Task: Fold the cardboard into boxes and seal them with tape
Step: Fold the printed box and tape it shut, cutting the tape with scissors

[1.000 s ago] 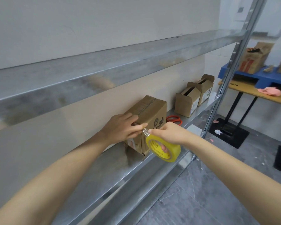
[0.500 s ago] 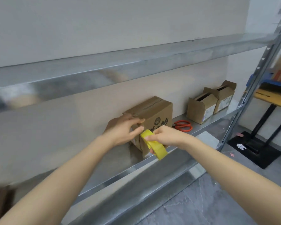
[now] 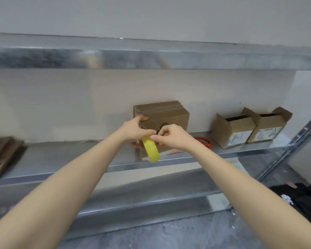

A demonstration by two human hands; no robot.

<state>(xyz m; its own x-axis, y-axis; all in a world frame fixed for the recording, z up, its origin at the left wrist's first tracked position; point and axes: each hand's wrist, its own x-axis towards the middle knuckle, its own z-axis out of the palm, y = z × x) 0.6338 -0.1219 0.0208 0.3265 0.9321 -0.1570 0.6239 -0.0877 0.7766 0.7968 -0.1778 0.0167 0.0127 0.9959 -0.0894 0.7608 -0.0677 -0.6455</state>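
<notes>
At the centre of the frame a closed brown cardboard box (image 3: pixel 166 114) stands on the bare galvanised metal shelf (image 3: pixel 61 159), pushed back against the pale wall, likely so it cannot slide while tape goes on. The left hand (image 3: pixel 135 130) lies spread over the box's near left corner, forefinger stretched along the upper edge and the lower fingers reaching below, bracing the box rather than lifting it. Just to its right, the right hand (image 3: pixel 171 135) has its fingers curled and pinches the top of a yellow roll of adhesive tape (image 3: pixel 151 149), which hangs edge-on in front of the box's face. The left thumb meets those fingertips, and the step looks like starting a strip, though whether a free end is already stuck down cannot be told. Right of centre lie orange-handled scissors (image 3: pixel 204 141), handy for cutting, and further right two small open-flapped cardboard boxes (image 3: pixel 232 130) touching each other, unsealed. At the left edge rests a stack of flat cardboard sheets (image 3: pixel 2 155).
</notes>
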